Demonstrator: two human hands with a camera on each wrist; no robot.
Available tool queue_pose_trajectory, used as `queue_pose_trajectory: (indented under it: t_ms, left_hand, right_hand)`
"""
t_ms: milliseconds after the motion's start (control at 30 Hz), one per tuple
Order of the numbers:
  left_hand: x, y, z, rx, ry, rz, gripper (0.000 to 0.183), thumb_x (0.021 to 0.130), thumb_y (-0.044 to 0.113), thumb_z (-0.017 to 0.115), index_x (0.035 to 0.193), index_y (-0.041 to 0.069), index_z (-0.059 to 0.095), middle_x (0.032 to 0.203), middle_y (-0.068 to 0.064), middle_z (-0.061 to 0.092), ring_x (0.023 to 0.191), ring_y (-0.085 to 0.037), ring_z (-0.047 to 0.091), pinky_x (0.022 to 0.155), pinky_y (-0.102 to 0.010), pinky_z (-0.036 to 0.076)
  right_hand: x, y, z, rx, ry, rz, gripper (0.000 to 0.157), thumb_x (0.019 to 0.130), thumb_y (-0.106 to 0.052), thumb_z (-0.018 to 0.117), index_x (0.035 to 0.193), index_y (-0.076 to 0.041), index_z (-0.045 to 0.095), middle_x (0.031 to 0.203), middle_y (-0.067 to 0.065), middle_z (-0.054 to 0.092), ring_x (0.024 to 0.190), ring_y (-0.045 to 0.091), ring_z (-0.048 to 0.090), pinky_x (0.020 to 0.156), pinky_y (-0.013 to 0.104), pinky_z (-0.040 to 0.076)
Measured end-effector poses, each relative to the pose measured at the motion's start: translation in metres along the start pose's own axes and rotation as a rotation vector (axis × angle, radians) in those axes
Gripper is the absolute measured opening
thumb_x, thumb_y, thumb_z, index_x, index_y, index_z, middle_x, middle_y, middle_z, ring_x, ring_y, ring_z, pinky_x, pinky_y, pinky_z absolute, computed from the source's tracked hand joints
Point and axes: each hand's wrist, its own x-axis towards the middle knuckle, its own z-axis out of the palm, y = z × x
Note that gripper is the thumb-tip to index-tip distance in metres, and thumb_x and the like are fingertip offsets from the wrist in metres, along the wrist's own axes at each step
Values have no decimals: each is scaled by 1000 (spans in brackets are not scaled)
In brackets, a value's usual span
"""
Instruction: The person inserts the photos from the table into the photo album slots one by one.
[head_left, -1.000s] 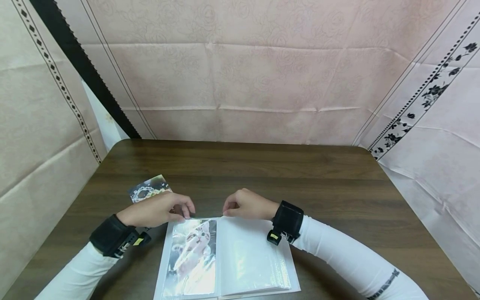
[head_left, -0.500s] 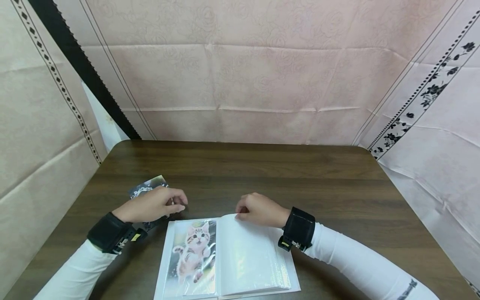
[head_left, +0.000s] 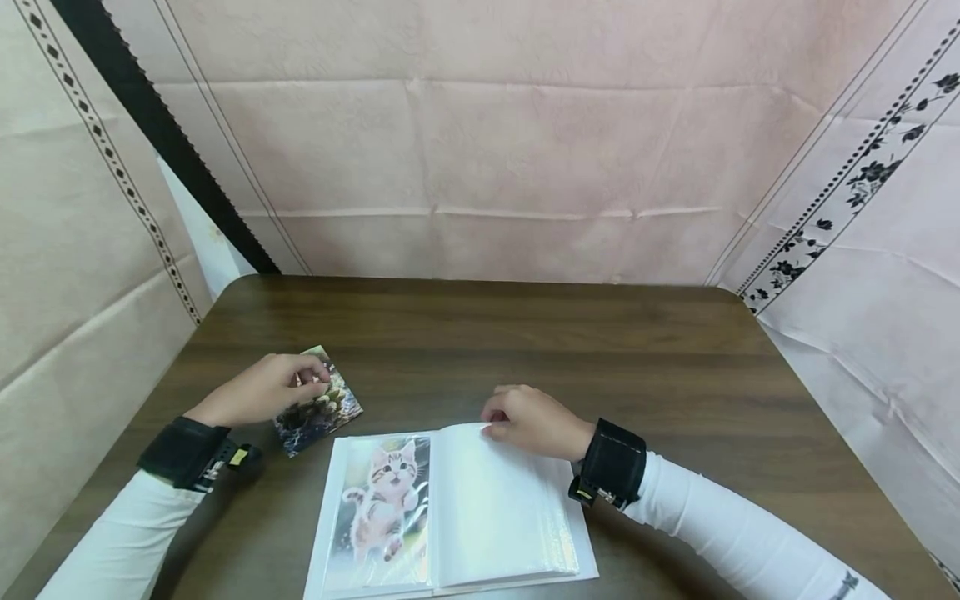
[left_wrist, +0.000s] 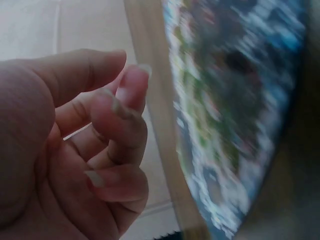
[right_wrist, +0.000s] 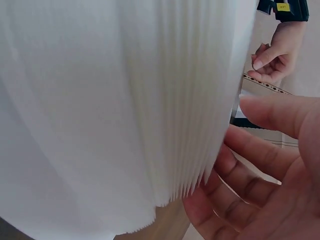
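Observation:
A photo album [head_left: 450,517] lies spread near the front of the table, with a kitten picture [head_left: 384,496] in its left sleeve and a blank white page [head_left: 502,508] on the right. At that page's top edge, my right hand [head_left: 536,421] pinches the page between thumb and fingers. The right wrist view shows the thumb [right_wrist: 270,112] on the outer side of the fanned page edges [right_wrist: 185,110]. My left hand [head_left: 270,387] hovers over a colourful picture card [head_left: 322,412], fingers loosely curled and holding nothing. In the left wrist view the card [left_wrist: 225,100] is apart from the fingertips.
The brown wooden table [head_left: 600,342] extends behind and to the right of the album. Pale patterned cloth [head_left: 525,150] hangs behind it and along both sides. A dark strip [head_left: 172,133] runs down at the back left.
My left hand has left the album's top edge and moved left to over the card, uncovering the kitten picture. My right hand has shifted slightly right along the page's top edge.

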Motion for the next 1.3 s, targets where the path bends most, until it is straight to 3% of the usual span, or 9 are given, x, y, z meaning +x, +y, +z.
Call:
queue_pose_trajectory:
  t_ms: [200,433,667,833,1067,1300]
  left_hand:
    - [-5,-17,-8,22,8,-55,23,93,22,61,109,5,64,84,-1,59,65,-12,49,54,-29,42]
    - [-4,-34,-20,85,52,-117,32,89,19,66,112,-2,61,89,-9,61,74,-18,55,62,-35,46]
    - [-5,-52,-18,114,55,-210,64,83,43,70,118,-8,55,104,-26,55,93,-34,54,74,-49,47]
    - [-4,-60,-14,94,39,-251,79,78,53,71,117,-12,51,110,-30,49,98,-37,49,80,-53,45]
    - [-1,-64,-14,78,23,-260,72,77,48,74,107,-12,49,105,-28,48,90,-34,47,77,-49,44]
    - [-1,-64,-13,42,9,-296,70,75,46,76,108,-5,42,89,-18,55,77,-25,51,66,-38,42]
  right_hand:
    - [-7,0,-2,-61,21,7,24,87,-26,69,102,-9,72,89,-2,57,76,11,51,67,23,46]
    - [-17,0,-3,-48,46,1,26,87,-28,69,105,-8,72,86,-4,51,72,11,48,62,23,45]
    - [-21,0,-1,-26,67,-1,26,88,-25,68,107,-7,71,90,-3,54,73,11,48,62,23,46]
    - [-23,-1,0,-23,68,10,29,88,-26,68,109,-7,70,95,-2,54,75,10,48,63,23,46]
    - [-24,0,3,-9,77,18,29,87,-25,69,111,-7,69,99,-1,54,79,9,50,67,23,46]
    - [-24,1,4,9,100,17,30,86,-24,70,111,-7,69,99,-1,53,82,10,51,68,23,46]
